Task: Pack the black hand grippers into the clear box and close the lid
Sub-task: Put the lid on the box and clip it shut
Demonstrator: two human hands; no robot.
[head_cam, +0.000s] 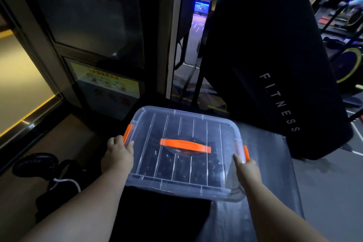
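Observation:
The clear box (137,177) sits on a dark bench with its ribbed clear lid (198,124) on top. An orange carry handle (184,145) lies flat across the lid's middle. Black hand grippers (196,171) show dimly through the lid, inside the box. My left hand (117,154) grips the box's left side at the orange left latch (127,131). My right hand (247,165) touches the right side just below the orange right latch (246,153), which stands out from the box.
The grey padded bench (275,182) carries the box, and my dark-clothed lap (161,220) is right in front of it. A tall black "FITNESS" pad (275,65) stands behind at right. A black shoe (35,165) rests on the floor at left, by a glass door.

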